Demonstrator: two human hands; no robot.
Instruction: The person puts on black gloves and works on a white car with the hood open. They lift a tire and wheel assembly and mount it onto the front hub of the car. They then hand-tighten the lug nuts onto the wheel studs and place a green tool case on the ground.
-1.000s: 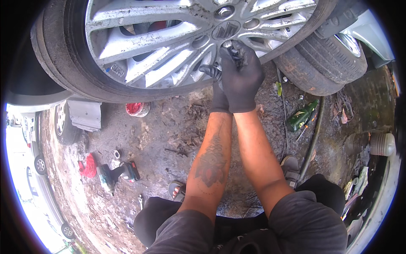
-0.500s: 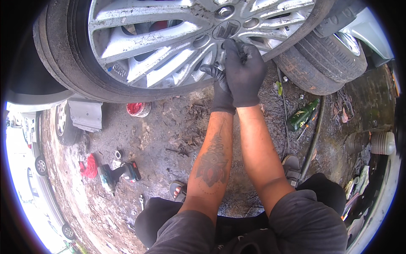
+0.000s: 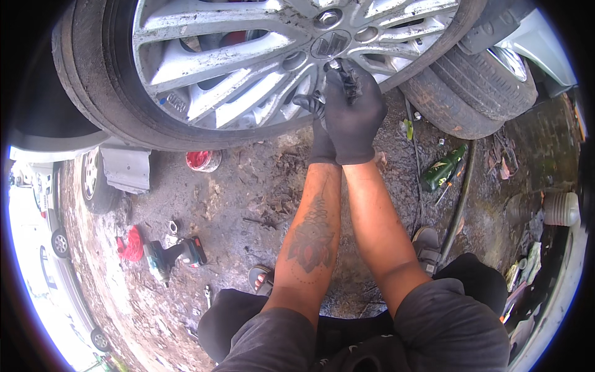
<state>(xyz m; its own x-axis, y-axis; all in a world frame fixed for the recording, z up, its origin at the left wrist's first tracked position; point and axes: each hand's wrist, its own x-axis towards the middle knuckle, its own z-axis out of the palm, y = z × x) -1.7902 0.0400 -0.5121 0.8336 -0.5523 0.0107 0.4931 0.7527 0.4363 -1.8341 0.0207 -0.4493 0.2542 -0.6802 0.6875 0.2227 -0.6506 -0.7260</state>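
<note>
A silver alloy wheel (image 3: 223, 62) with a black tire (image 3: 93, 74) fills the top. Its center cap (image 3: 328, 43) sits below a bolt (image 3: 328, 18) in an upper lug recess. Just under the cap, my gloved right hand (image 3: 353, 111) is closed on a small silver metal fastener (image 3: 334, 64) at a lower lug hole. My gloved left hand (image 3: 319, 124) lies behind and left of it, with bent fingers near the spokes. The right hand partly hides it, so what it holds, if anything, I cannot make out.
Tires (image 3: 452, 105) lie at upper right beside a green bottle (image 3: 440, 170) and hose (image 3: 460, 217). On the dirty ground (image 3: 242, 186) lie a red tub (image 3: 202, 160), gray panel (image 3: 126, 167), cordless power tool (image 3: 161, 260), red cloth (image 3: 130, 245) and wrench (image 3: 207, 294). Parked cars show at left.
My right hand moved slightly up and right, covering the fastener half a second ago, and has dropped back a little left, showing the silver piece again. The wheel shifts slightly in view.
</note>
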